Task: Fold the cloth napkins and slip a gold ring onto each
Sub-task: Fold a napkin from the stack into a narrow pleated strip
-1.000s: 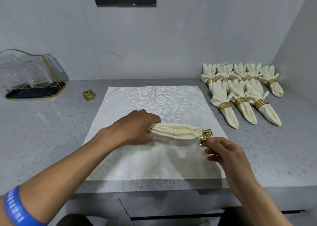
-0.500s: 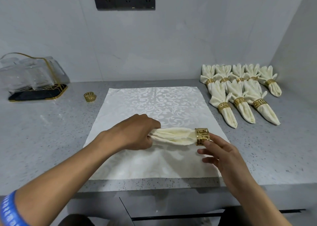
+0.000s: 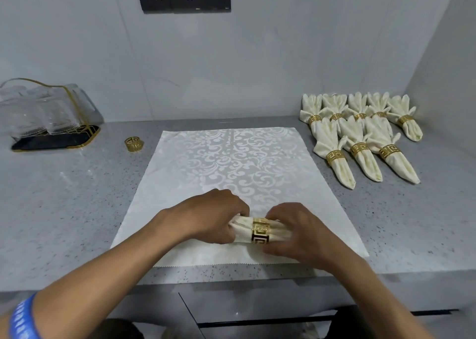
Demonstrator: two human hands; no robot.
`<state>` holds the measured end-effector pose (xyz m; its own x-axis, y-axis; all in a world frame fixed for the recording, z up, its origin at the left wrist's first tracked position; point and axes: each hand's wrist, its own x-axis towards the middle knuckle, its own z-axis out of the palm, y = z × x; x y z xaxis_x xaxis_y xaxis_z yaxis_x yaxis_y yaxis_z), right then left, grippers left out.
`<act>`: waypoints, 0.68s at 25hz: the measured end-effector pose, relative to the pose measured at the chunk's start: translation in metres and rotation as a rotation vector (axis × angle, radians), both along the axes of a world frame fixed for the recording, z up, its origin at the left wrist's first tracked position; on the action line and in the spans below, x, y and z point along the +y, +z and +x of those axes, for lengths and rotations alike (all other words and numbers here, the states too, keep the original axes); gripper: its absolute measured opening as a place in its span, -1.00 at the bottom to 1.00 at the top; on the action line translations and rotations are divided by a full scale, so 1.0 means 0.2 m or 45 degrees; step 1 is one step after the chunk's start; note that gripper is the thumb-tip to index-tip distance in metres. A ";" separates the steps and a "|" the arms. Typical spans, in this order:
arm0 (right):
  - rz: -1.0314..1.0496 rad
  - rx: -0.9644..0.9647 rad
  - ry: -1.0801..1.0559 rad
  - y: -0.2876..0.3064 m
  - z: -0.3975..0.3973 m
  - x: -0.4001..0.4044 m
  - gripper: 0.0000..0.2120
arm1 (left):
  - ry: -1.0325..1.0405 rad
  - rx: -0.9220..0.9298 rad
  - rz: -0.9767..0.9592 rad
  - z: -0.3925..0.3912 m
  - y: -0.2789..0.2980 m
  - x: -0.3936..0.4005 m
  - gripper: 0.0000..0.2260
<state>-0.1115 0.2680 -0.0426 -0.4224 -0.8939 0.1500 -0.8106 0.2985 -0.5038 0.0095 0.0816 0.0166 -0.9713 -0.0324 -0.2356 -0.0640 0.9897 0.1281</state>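
Observation:
A rolled cream napkin (image 3: 242,229) lies sideways over the near part of a white patterned cloth (image 3: 231,163). A gold ring (image 3: 260,234) sits around its middle. My left hand (image 3: 208,217) grips the napkin's left end, whose tip is hidden in my fingers. My right hand (image 3: 296,231) holds the right end, fingers curled around the roll beside the ring. Another loose gold ring (image 3: 133,144) lies on the counter to the left of the cloth.
Several finished napkins (image 3: 360,135) with gold rings lie in two rows at the back right, near the side wall. A gold-wire rack of clear glasses (image 3: 43,117) stands on a black tray at the back left. The counter edge (image 3: 231,282) runs just below the cloth.
The ring has slid from the napkin's right tip to its middle. My right hand moved left with it and now wraps the right end. The left hand kept its hold.

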 end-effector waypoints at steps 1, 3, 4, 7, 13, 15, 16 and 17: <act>-0.016 0.014 0.012 -0.01 0.01 -0.02 -0.64 | -0.001 -0.005 -0.009 0.00 -0.01 0.00 -0.75; -0.065 0.034 -0.005 -0.04 -0.01 -0.03 -0.63 | 0.006 0.002 -0.022 0.01 -0.02 -0.01 -0.75; -0.128 0.050 0.005 -0.05 -0.03 -0.02 -0.62 | 0.010 0.009 -0.020 0.01 -0.02 -0.02 -0.76; -0.233 0.134 0.045 -0.12 -0.08 0.01 -0.70 | -0.024 0.004 -0.070 0.05 -0.04 -0.04 -0.80; -0.278 0.177 -0.018 -0.16 -0.08 0.03 -0.83 | -0.061 0.038 0.032 0.13 -0.05 -0.13 -0.84; -0.268 0.209 -0.006 -0.16 -0.06 0.03 -0.84 | -0.103 0.050 -0.003 0.13 -0.05 -0.13 -0.89; -0.258 0.249 0.014 -0.16 -0.05 0.03 -0.85 | -0.121 0.059 -0.025 0.14 -0.05 -0.12 -0.91; -0.240 0.288 0.043 -0.16 -0.05 0.02 -0.85 | -0.129 0.065 -0.037 0.14 -0.06 -0.12 -0.92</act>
<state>-0.1207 0.2716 -0.0741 -0.3302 -0.8541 0.4018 -0.9164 0.1879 -0.3535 0.0376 0.0577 0.0052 -0.9807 0.0603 -0.1862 0.0421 0.9941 0.1001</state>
